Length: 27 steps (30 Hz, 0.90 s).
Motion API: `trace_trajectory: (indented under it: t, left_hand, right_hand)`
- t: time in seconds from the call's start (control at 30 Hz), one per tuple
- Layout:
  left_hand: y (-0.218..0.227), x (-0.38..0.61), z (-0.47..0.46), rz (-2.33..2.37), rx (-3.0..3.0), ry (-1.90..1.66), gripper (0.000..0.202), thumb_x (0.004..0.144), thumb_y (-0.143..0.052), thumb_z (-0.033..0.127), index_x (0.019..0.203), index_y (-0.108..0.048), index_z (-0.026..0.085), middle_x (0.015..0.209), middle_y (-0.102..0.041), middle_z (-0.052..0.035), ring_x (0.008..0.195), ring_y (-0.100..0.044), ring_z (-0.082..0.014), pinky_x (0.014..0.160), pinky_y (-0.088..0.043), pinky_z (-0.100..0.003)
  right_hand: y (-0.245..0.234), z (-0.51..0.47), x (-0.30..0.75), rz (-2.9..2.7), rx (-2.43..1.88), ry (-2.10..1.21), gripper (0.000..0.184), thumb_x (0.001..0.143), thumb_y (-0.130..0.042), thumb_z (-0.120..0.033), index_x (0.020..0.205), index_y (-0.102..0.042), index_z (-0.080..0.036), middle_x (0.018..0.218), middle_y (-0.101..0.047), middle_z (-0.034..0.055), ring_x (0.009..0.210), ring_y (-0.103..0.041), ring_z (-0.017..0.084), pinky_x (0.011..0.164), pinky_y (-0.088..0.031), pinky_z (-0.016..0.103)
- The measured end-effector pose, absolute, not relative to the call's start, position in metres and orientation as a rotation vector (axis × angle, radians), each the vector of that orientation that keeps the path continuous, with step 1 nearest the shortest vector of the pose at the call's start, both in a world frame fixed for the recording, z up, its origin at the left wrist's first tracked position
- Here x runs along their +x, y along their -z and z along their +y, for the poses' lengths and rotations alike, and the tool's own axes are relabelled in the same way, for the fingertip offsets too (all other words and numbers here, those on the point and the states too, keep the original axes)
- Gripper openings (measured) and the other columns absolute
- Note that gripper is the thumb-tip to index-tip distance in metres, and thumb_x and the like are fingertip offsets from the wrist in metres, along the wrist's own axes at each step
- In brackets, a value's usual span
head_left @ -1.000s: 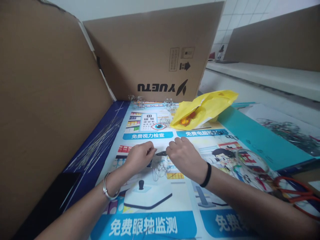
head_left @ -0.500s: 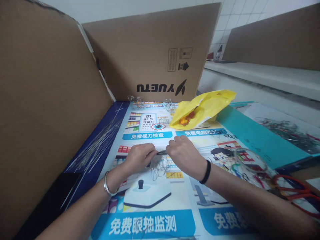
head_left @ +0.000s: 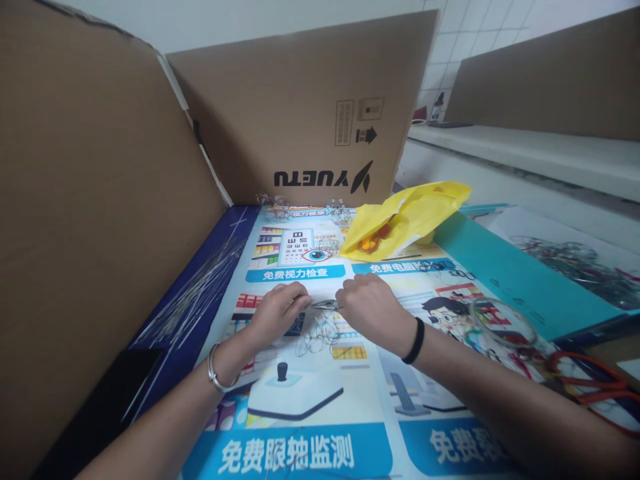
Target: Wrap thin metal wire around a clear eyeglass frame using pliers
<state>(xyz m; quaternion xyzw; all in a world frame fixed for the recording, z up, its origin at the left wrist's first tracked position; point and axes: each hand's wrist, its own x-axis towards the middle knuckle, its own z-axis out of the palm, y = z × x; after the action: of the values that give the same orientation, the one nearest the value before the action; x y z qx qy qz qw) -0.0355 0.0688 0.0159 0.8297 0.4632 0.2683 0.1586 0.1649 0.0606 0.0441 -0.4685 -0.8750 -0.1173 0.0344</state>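
Over the middle of the printed sheet, my right hand (head_left: 373, 310) is closed in a fist round small metal pliers (head_left: 326, 305). Their jaws point left and end close to the fingertips of my left hand (head_left: 280, 310). That hand is closed in a pinch; what lies in it is too small to make out. Just below the pliers is a loose tangle of thin wire loops (head_left: 320, 333), which may lie on the sheet or hang a little above it. The handles of the pliers are mostly hidden inside my right fist.
Straight thin wires (head_left: 193, 290) lie to the left, beyond a black flat object (head_left: 107, 407). A yellow bag (head_left: 410, 217) stands open at the back. Red-handled scissors (head_left: 595, 380) and a coil (head_left: 503, 320) sit at right. Cardboard walls (head_left: 300, 113) close off the back and left.
My hands have moved slightly apart, and more of the pliers' jaws shows between them. Both hands keep their hold.
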Motion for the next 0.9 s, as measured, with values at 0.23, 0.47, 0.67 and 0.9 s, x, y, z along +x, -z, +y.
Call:
trace_trajectory:
  t: [0.23,0.47,0.67,0.9]
  left_hand:
    - [-0.0164,-0.0351,0.0689,1.344,2.367,-0.759,0.018,0.086,-0.041,0.027,0.078,-0.055,0.019,0.075,-0.059,-0.0004,0.075,-0.050,-0.0140,0.069,-0.039,-0.026]
    - [-0.0160,-0.0357,0.0684,1.311,2.424,-0.785,0.018,0.087,-0.041,0.029,0.079,-0.055,0.019,0.075,-0.059,-0.0009,0.076,-0.050,-0.0145,0.071,-0.039,-0.027]
    - [-0.0155,-0.0371,0.0697,1.286,2.475,-0.773,0.019,0.087,-0.042,0.030,0.081,-0.056,0.019,0.075,-0.060,-0.0015,0.076,-0.051,-0.0150,0.072,-0.039,-0.028]
    - [-0.0141,-0.0388,0.0704,1.308,2.484,-0.794,0.019,0.087,-0.042,0.031,0.079,-0.055,0.020,0.075,-0.060,-0.0015,0.076,-0.051,-0.0153,0.071,-0.039,-0.027]
  right_hand:
    - [-0.0433,0.0625,0.1649,-2.687,-1.456,0.354,0.016,0.079,-0.054,-0.027,0.072,-0.065,-0.017,0.074,-0.063,0.0068,0.073,-0.053,0.019,0.064,-0.029,0.030]
    - [-0.0442,0.0639,0.1647,-2.731,-1.466,0.261,0.024,0.078,-0.055,-0.038,0.077,-0.066,-0.017,0.077,-0.063,0.0074,0.076,-0.055,0.019,0.066,-0.032,0.029]
    - [-0.0426,0.0650,0.1638,-2.739,-1.477,0.221,0.022,0.079,-0.054,-0.035,0.079,-0.066,-0.017,0.079,-0.064,0.0071,0.077,-0.056,0.019,0.067,-0.034,0.029]
    - [-0.0364,0.0665,0.1631,-2.734,-1.468,0.205,0.024,0.081,-0.051,-0.036,0.078,-0.065,-0.017,0.080,-0.065,0.0070,0.076,-0.057,0.019,0.065,-0.037,0.028]
